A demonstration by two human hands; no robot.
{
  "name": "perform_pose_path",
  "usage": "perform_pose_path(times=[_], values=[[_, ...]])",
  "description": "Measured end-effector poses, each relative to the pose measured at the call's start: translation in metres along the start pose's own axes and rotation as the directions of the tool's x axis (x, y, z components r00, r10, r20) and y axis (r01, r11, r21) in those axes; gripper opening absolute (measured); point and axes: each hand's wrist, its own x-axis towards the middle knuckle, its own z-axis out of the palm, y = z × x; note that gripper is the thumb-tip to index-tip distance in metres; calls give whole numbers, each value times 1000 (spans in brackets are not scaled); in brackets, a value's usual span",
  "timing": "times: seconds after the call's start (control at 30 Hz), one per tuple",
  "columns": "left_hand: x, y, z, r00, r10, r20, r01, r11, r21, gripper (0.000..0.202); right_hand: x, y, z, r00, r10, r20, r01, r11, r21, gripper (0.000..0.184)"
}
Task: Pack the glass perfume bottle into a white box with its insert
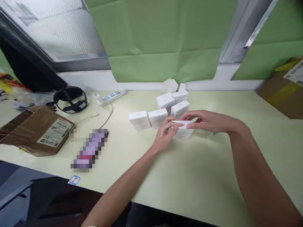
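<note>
On the table (pixel 151 170), grouped boxes (pixel 158 118) stand far and left, perhaps leaving me room. My right hand (pixel 205 121) and left hand (pixel 164 134) grasp the near white box (pixel 183 134) around its top, seemingly steadying it upright.

A single head-worn camera looks forward and steeply down from above the near side of the table (pixel 201 176). The left hand (pixel 165 132) and right hand (pixel 203 121) sit around mid-view, within arm's reach of the lens, with both forearms entering from the near side. The wide view spans from a left carton (pixel 40 130) to a right carton (pixel 284 94), reaching the green cloth (pixel 165 41) at the far side.
</note>
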Motion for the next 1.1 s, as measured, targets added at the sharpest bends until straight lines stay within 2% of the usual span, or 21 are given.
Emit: perform_pose_path(times=[0.17, 0.37, 0.53, 0.7, 0.87, 1.1], values=[[0, -3, 4, 999, -22, -41, 22, 1000, 10, 21, 3, 1, 1, 1000, 3, -1, -3, 1000, 31, 32], [-4, 8, 16, 967, -242, -75, 235, 968, -87, 27, 1, 3, 1, 998, 67, 14, -68, 996, 57, 40], [-5, 14, 16, 965, -260, -36, 257, 963, -80, 26, -1, -2, 3, 990, 137, 20, -138, 989, 50, 43], [-4, 12, 14, 952, -303, -42, 298, 950, -92, 30, 3, -3, 7, 997, 75, 27, -77, 994, 79, 45], [-6, 12, 15, 931, -363, -32, 358, 928, -98, 34, 6, 1, 7, 991, 131, 18, -132, 988, 75, 49], [-6, 8, 15, 919, -394, -24, 387, 911, -141, 32, 11, 6, 7, 990, 137, 42, -141, 984, 112, 53]])
